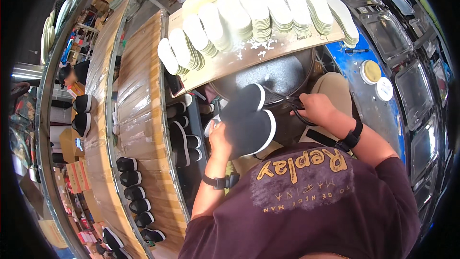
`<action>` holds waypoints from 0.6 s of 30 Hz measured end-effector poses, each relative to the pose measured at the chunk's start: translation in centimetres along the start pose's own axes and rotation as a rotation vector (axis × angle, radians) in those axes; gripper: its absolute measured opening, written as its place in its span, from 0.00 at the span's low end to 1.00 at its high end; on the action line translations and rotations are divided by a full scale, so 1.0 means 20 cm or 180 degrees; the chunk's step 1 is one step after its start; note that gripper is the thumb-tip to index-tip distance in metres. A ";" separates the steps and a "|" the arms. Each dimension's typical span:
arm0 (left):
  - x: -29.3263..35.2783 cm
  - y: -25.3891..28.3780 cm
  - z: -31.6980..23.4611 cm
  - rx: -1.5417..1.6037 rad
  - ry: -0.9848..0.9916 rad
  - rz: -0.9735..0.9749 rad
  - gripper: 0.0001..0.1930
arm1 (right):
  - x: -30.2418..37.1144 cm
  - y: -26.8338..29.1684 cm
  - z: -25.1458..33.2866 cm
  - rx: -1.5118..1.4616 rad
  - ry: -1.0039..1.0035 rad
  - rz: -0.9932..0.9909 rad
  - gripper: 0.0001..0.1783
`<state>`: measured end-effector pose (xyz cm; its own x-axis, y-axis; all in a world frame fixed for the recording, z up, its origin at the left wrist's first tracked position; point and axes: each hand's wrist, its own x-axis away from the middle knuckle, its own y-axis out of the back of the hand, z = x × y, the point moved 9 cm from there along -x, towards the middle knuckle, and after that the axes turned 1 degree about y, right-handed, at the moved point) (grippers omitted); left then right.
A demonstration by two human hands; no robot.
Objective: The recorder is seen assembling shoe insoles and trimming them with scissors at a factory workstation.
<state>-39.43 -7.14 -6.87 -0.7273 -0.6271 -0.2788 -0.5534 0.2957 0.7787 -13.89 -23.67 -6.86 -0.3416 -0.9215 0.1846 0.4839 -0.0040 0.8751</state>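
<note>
My left hand (220, 140) grips a pair of black shoes (250, 132) with white sole edges, held side by side in front of my body. Their rounded ends point up and to the right. In my right hand (317, 109) is a pair of scissors (298, 113) with dark loop handles, the fingers wrapped round them. The blades reach left toward the upper shoe, and I cannot tell whether they touch it. Beyond the shoes is a round dark metal surface (273, 76), partly covered by a board.
Stacks of white insoles (239, 12) stand on the board (282, 48) with white scraps. At right, a blue table (366, 86) bears two round tins (370, 72) and a marker (357, 51). Left, long wooden shelves (143, 96) carry rows of black shoes (134, 193).
</note>
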 end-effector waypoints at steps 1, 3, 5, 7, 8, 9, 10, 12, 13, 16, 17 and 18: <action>-0.02 0.01 0.02 0.0227 0.0148 -0.0143 0.12 | 0.01 -0.01 -0.01 -0.0008 0.0005 0.0007 0.31; -0.01 -0.06 0.14 0.1960 0.1332 -0.0049 0.10 | 0.03 -0.05 -0.06 0.0013 -0.0061 0.0190 0.32; -0.03 -0.13 0.16 0.3321 0.2408 -0.0361 0.11 | 0.07 -0.08 -0.03 -0.0060 0.0153 0.0211 0.32; -0.16 -0.28 0.01 0.5383 0.2366 -0.0159 0.11 | 0.11 -0.12 0.00 -0.0144 0.0356 0.0225 0.32; -0.20 -0.29 -0.04 0.5577 0.2239 -0.0091 0.10 | 0.11 -0.14 0.03 -0.0135 0.0509 0.0166 0.33; -0.23 -0.26 -0.07 0.5056 0.1910 -0.0082 0.10 | 0.11 -0.14 0.06 -0.0127 0.0661 0.0106 0.33; -0.26 -0.22 -0.10 0.4272 0.1493 -0.0065 0.10 | 0.11 -0.14 0.06 -0.0131 0.0650 0.0110 0.33; -0.31 -0.16 -0.17 0.2382 0.0658 -0.0015 0.10 | 0.09 -0.13 0.08 0.0031 0.0639 0.0204 0.33; -0.31 -0.15 -0.20 0.1666 0.0367 -0.0017 0.09 | 0.09 -0.13 0.06 0.0025 0.0634 0.0206 0.33; -0.31 -0.17 -0.23 0.1151 0.0315 0.0054 0.09 | 0.08 -0.12 0.02 0.0035 0.0586 0.0179 0.33; -0.32 -0.17 -0.24 0.1779 0.0498 -0.0169 0.10 | 0.08 -0.14 0.00 0.0073 0.0478 0.0276 0.33; -0.31 -0.19 -0.22 0.1541 0.0239 -0.0176 0.09 | 0.08 -0.15 -0.01 0.0111 0.0368 0.0374 0.33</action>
<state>-31.06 -7.54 -5.54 -0.6703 -0.6961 -0.2572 -0.7283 0.5504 0.4082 -15.69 -25.15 -9.25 -0.1882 -0.9534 0.2356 0.4860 0.1180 0.8660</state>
